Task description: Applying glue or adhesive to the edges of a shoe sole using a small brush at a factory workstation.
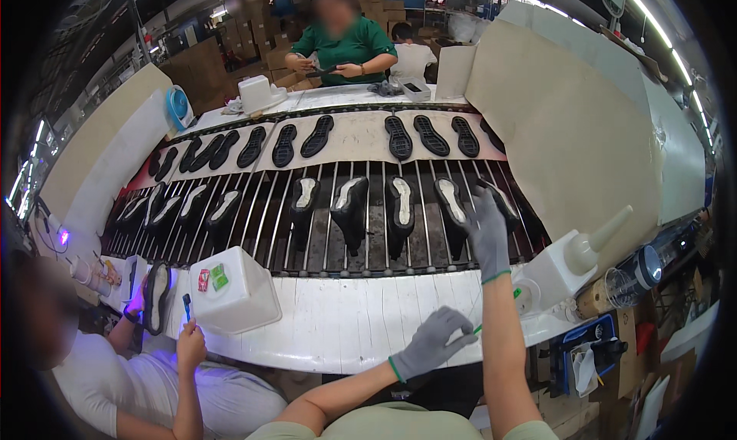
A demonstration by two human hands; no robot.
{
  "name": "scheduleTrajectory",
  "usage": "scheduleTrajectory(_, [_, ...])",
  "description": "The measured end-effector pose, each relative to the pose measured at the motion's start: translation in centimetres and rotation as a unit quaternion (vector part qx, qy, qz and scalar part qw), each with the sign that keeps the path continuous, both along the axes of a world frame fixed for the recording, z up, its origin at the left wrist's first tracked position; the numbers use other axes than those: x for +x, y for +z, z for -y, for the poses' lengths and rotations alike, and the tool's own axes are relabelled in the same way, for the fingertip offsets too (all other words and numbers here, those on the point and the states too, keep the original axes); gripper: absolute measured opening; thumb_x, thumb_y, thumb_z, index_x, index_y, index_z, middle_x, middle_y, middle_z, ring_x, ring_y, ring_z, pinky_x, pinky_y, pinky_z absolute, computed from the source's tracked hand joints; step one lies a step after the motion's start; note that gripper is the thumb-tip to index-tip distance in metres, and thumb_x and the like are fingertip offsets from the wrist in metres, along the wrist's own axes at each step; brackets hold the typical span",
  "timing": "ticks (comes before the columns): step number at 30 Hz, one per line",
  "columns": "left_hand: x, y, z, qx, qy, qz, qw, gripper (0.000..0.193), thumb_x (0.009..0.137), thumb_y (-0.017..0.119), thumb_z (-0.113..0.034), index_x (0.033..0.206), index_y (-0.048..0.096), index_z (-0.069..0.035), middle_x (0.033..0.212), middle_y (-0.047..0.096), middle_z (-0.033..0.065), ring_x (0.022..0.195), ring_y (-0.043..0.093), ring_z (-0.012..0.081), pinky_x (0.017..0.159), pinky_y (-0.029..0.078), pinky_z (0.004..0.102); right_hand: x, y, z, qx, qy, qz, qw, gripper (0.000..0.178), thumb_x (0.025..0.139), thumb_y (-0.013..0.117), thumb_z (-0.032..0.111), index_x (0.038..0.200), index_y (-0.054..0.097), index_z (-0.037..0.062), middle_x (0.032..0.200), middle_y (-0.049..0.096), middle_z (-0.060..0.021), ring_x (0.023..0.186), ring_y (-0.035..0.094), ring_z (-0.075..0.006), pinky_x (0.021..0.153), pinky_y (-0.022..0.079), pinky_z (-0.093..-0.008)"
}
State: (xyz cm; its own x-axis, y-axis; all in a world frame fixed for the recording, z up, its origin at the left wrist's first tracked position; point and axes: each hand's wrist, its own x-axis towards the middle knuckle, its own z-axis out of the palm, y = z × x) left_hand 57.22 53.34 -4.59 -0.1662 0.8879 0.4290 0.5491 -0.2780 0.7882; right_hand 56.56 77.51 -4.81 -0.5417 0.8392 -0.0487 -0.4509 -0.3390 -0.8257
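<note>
My right hand [489, 236], in a grey glove, reaches over the roller rack at the right. Its fingers are around the near-left side of a black shoe [505, 202], which lies with its pale underside up; the glove hides part of the grip. Above the white table's front edge, my left hand [434, 343], also gloved in grey, has its fingertips closed at the end of a thin green stick [478, 329]. My right forearm covers the stick's middle. Just left of my right hand lies another upturned black shoe [451, 206].
More upturned shoes [349, 202] line the metal rollers [265, 217]. Black soles [399, 137] lie on the pale belt behind. A white bottle [564, 259] stands right, a white box [238, 290] left. One co-worker [153, 371] holds a shoe and blue brush; another [345, 44] faces me.
</note>
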Motion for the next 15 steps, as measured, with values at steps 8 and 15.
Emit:
scheduleTrajectory(8, [-2.1, -7.5, 2.5, -0.109, -0.023, -0.062, 0.992, 0.016, 0.091, 0.061, -0.023, 0.09, 0.063, -0.007, 0.095, 0.061, 0.0052, 0.095, 0.056, 0.0246, 0.089, 0.042, 0.0353, 6.7, -16.4, -15.3, 0.085, -0.331, 0.449, 0.825, 0.106, 0.065, 0.084, 0.035, 0.149, 0.025, 0.0095, 0.147, 0.031, -0.0287, 0.135, 0.032, -0.042, 0.11, 0.031, -0.0466])
scheduleTrajectory(15, [-6.4, -10.2, 4.0, -0.138, 0.129, 0.075, 0.979, 0.014, 0.087, 0.064, -0.018, 0.091, 0.066, -0.004, 0.088, 0.065, 0.0092, 0.085, 0.059, 0.0266, 0.074, 0.048, 0.036, 3.7, -15.7, -14.3, 0.118, -0.32, 0.288, 0.895, 0.105, 0.059, 0.084, 0.01, 0.148, 0.029, 0.0037, 0.144, 0.04, -0.0211, 0.132, 0.039, -0.0307, 0.109, 0.032, -0.0348])
